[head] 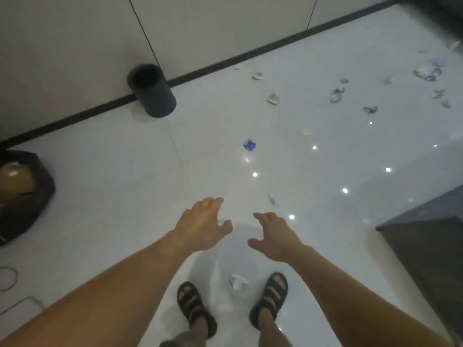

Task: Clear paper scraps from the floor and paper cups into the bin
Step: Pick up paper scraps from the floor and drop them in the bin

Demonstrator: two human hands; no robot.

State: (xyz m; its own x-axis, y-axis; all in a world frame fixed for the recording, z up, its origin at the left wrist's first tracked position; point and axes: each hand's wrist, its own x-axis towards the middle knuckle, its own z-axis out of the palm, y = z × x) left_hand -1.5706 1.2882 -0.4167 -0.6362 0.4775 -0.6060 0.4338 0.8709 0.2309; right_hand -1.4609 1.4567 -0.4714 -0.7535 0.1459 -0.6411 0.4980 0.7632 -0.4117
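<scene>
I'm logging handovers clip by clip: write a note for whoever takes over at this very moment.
Left hand and right hand: both open, empty, held out over the floor.
Bin: upright by the wall, inside too dark to see.
Scraps: white crumpled scrap between the feet, blue scrap ahead, green scrap further on, scattered scraps far right.
Done: nothing visible.
Left: every scrap in view goes in the bin.

Glossy white tiled floor, crossed by a thin grout line and dotted with small bright reflections of point lights. Behind, pale wall panels split by narrow dark vertical seams and edged at the foot by a black skirting strip. At far left, a black bag holding something brown; at right, the corner of a dark grey furniture block. Dim, even lighting.
</scene>
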